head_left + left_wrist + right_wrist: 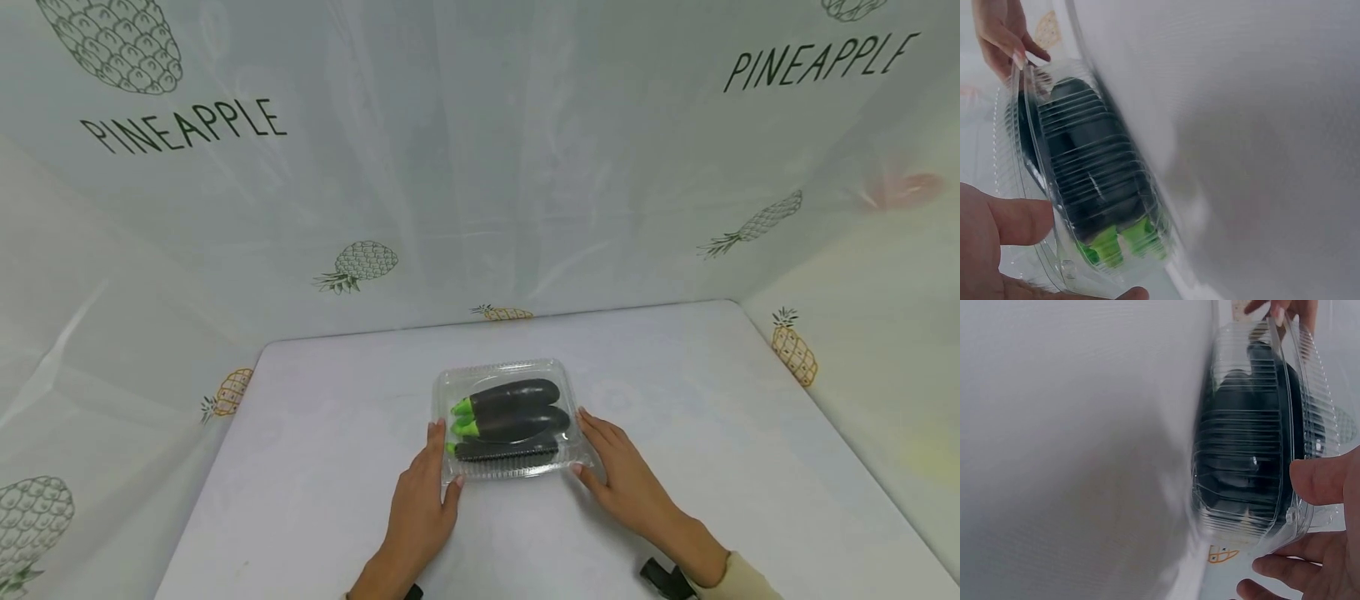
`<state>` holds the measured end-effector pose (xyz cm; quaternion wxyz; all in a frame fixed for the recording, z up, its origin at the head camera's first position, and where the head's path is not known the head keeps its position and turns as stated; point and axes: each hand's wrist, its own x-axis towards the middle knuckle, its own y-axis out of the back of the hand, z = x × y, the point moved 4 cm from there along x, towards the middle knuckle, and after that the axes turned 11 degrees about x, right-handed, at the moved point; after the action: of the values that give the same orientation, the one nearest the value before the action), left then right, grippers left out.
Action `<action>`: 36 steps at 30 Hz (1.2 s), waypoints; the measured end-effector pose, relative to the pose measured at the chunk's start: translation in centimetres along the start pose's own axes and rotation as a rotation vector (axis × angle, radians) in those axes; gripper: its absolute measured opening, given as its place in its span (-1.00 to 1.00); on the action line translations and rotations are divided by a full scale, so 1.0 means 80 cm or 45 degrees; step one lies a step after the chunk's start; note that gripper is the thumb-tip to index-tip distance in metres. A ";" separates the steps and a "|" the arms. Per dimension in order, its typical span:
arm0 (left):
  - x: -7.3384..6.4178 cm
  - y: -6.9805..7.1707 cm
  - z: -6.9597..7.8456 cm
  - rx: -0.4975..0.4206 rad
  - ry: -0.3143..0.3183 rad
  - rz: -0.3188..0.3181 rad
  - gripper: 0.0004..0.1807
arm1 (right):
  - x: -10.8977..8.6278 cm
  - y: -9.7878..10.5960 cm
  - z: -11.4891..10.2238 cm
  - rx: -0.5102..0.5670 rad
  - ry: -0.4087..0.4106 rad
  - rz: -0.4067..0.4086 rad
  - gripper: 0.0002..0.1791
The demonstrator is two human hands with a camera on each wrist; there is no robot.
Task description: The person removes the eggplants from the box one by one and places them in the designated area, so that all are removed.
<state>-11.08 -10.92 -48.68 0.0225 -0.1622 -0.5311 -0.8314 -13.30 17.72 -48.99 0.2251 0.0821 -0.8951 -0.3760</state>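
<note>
A clear plastic clamshell container (501,471) with ribbed sides holds dark purple eggplants (517,393) with bright green stem ends; three show in the head view. My left hand (422,507) grips the container's left end, thumb at the near corner and fingers along the side. At the right end my right hand (626,482) holds it in much the same way. In the left wrist view, the left thumb (1025,220) touches the rim near the green stems. The right thumb (1319,480) presses the rim in the right wrist view. Some of the fingertips are hidden behind the plastic.
The container is over a white table (330,417). Behind and at both sides hangs a pale curtain (480,167) printed with pineapples and lettering. A black strap or device (666,577) is by the right wrist, next to a beige sleeve (738,581).
</note>
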 end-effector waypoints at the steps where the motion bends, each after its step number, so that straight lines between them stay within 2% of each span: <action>1: 0.000 0.000 0.000 -0.002 0.002 -0.003 -0.06 | 0.001 0.000 0.000 -0.002 -0.002 -0.003 -0.22; 10: -0.002 0.002 0.003 0.003 -0.010 0.046 -0.10 | 0.003 -0.002 0.000 -0.030 -0.022 -0.030 -0.24; 17: -0.005 -0.002 -0.001 -0.012 0.124 -0.025 -0.20 | 0.003 -0.002 0.001 -0.046 0.003 -0.017 -0.24; 20: -0.005 -0.003 -0.001 -0.044 0.143 -0.039 -0.26 | 0.002 -0.002 0.002 -0.042 0.009 -0.012 -0.25; 28: -0.002 -0.005 -0.002 -0.038 0.164 -0.020 -0.35 | 0.002 -0.002 0.001 -0.058 0.042 0.016 -0.26; 36: 0.002 -0.001 -0.004 0.000 0.161 0.059 -0.43 | 0.004 -0.006 0.001 -0.064 0.033 0.022 -0.27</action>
<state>-11.33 -11.17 -48.86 0.0753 -0.1216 -0.5246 -0.8393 -13.60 17.36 -49.25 0.2421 0.0735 -0.8831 -0.3952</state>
